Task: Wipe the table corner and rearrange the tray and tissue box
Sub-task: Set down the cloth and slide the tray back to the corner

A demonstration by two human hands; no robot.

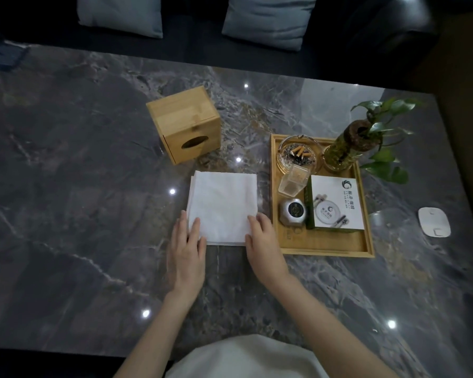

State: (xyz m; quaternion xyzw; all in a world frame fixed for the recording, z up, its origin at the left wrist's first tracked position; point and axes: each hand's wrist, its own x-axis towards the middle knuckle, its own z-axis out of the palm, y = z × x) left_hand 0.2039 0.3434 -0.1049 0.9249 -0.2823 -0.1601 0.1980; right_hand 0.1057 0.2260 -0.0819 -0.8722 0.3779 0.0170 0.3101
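Note:
A folded white cloth [222, 205] lies flat on the dark marble table [79, 186]. My left hand [186, 252] rests on the cloth's near left corner, fingers spread. At the near right corner my right hand [264, 246] lies with its fingers over the edge. A wooden tissue box [185, 124] stands behind the cloth, tipped so its oval slot faces me. To the right of the cloth sits a wooden tray [328, 245] carrying an ashtray [298, 154], a plant in a glass vase [344, 151], a clear small container [292, 180], a white printed box [336, 203] and a silver round object [292, 211].
A flat white oval device [434, 221] lies on the table right of the tray. Plant leaves [388, 165] hang past the tray's far right corner. Behind the table's far edge is a dark sofa with two grey cushions [268, 20]. The table's right edge runs close to the plant.

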